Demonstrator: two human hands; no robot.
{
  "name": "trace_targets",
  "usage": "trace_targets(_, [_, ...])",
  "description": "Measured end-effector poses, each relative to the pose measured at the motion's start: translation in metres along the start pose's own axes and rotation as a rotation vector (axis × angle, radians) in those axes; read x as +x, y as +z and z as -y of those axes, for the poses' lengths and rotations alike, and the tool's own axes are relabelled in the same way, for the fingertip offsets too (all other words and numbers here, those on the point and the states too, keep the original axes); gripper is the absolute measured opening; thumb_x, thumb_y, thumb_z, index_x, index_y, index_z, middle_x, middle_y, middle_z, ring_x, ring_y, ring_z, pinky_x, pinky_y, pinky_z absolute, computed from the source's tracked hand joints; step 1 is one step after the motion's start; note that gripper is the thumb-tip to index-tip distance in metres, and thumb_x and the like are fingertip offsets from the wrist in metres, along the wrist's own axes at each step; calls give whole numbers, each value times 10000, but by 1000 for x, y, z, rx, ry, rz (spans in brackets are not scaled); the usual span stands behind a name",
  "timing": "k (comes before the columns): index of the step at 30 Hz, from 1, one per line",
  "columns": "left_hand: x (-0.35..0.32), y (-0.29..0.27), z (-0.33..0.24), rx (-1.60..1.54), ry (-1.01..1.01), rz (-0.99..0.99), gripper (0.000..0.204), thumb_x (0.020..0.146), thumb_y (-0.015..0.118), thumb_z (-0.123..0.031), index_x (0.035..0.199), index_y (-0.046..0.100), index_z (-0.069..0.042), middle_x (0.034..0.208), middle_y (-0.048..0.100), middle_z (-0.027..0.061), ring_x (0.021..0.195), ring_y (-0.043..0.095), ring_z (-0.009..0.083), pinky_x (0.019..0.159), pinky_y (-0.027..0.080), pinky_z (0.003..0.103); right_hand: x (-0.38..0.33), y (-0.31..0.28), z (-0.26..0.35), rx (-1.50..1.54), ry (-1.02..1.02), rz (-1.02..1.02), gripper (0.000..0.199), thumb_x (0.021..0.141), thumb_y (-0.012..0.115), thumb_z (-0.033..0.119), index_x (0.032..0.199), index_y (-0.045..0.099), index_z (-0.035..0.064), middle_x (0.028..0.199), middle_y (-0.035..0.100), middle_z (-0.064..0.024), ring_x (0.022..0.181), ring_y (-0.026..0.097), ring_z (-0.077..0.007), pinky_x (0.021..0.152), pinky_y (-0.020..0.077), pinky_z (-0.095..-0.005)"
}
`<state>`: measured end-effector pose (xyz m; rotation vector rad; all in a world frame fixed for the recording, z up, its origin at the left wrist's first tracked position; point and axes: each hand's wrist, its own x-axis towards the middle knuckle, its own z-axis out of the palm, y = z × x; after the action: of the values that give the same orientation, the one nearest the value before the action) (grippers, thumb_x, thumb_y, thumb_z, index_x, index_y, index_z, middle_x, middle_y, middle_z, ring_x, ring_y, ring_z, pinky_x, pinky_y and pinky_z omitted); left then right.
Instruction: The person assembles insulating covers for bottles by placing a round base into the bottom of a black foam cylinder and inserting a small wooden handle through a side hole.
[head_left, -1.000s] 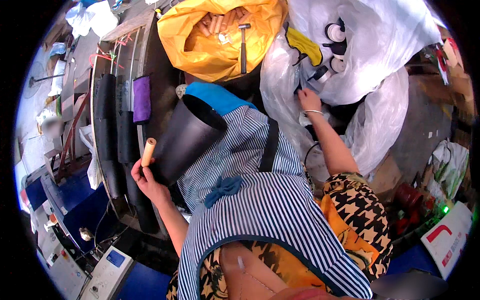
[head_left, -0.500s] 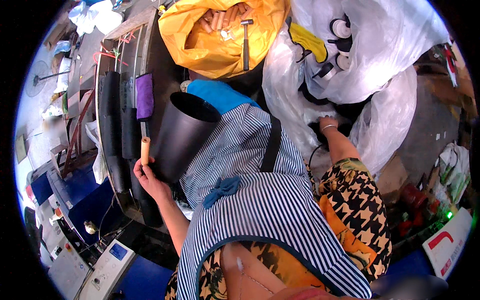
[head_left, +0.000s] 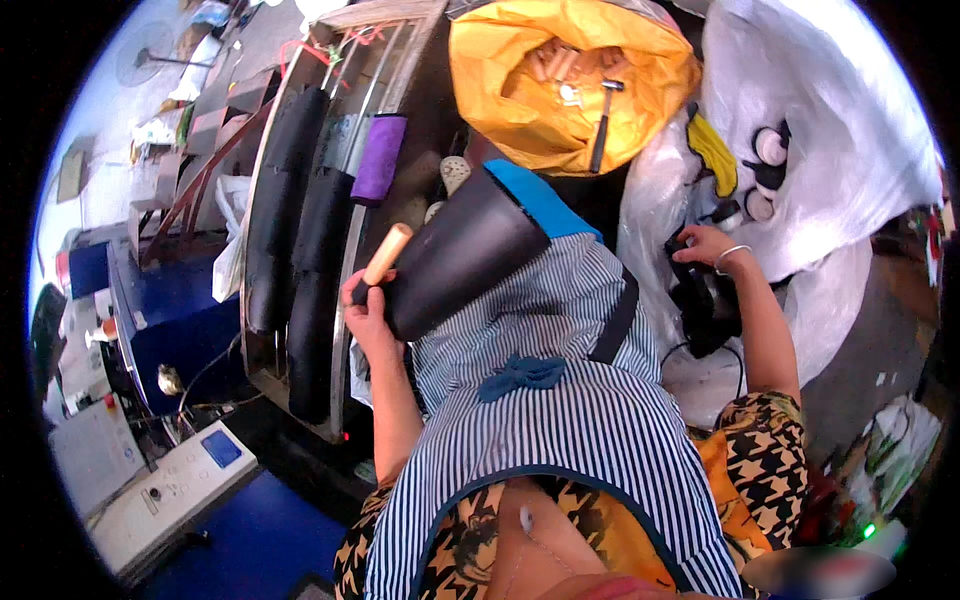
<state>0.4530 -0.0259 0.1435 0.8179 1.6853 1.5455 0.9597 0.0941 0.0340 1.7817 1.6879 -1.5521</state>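
Note:
My left hand (head_left: 366,306) grips a tan wooden handle (head_left: 387,253) that pokes up beside a large black cone-shaped tube (head_left: 455,255) resting on my striped apron (head_left: 560,400). My right hand (head_left: 706,246), with a bracelet on the wrist, reaches out to the right and touches dark objects (head_left: 705,300) among clear and white plastic bags (head_left: 800,180). Whether its fingers hold anything is hidden.
A yellow sack (head_left: 570,85) of wooden pieces with a hammer (head_left: 600,125) on top sits ahead. Left of me stands a metal rack (head_left: 300,250) with black rolls and a purple cloth (head_left: 380,158). A white control box (head_left: 170,495) lies lower left on a blue surface.
My right hand dropped from the white bag down to the dark objects at the right. My left hand kept hold of the wooden handle beside the black tube. The view shifted leftward.

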Motion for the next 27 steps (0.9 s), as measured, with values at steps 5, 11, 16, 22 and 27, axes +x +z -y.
trace_targets(5, [-1,16,-13,-104,72,57,343,884,686,-199,1121,523,-14,864,631,87,884,592,174,886,435,287,-2,-3,93,343,-482,-279,512,899,621,422,1249,588,50,1098,659,-137,1004,615,-199,886,467,-310])
trace_targets(11, [-3,10,-41,-192,104,78,351,892,680,-267,1094,519,-30,835,589,58,843,548,145,843,421,268,-34,67,244,577,-1014,-586,428,980,470,279,1307,518,7,1111,560,-136,1064,527,-260,970,370,-313])
trace_targets(16, [3,-8,-64,-178,195,74,391,883,689,-320,1087,520,-34,819,571,46,809,525,128,788,411,251,-67,78,268,602,-1128,-625,480,968,464,338,1313,533,11,961,503,-108,899,496,-230,848,382,-307])
trace_targets(22, [23,-6,-80,-257,-21,166,370,919,636,-313,1088,514,-7,801,566,61,906,561,171,820,455,285,-96,67,272,487,-1329,-679,538,877,535,364,1271,571,0,960,534,-122,874,520,-269,808,420,-348])
trace_targets(27, [57,-30,-72,-361,-1068,357,428,933,597,-330,1152,558,36,931,668,119,913,661,245,854,538,376,-121,63,270,226,-1767,-531,445,763,647,373,1122,702,116,882,507,-54,817,510,-234,830,437,-430])
